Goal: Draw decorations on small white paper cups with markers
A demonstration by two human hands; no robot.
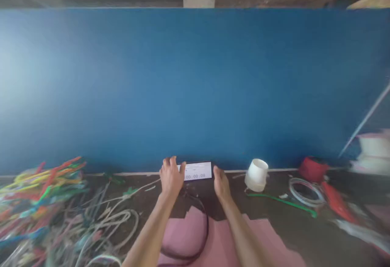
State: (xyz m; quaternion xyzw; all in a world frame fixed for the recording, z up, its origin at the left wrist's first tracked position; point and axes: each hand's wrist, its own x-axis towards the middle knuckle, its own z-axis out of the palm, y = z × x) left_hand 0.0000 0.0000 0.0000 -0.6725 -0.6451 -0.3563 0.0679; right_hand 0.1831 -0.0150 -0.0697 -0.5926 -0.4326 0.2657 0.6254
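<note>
A phone [198,171] stands on its long side near the foot of the blue wall, its white screen showing a timer of zeros. My left hand [171,176] grips its left end, with the thumb on the front and the fingers over the edge. Just off the phone's right end, my right hand [222,181] is held with thumb and fingers slightly apart and nothing visible in it. Below the hands, a dark cable [207,226] curves over pink sheets [221,238].
Colourful strips and cords [39,202] are heaped at the left, beside tangled white cables [122,218]. To the right are a white plastic cup-shaped piece [258,171], a green strip [283,201], a coiled white cable [306,192], a red item [312,169] and white spools [373,153]. The blue wall [195,84] rises behind.
</note>
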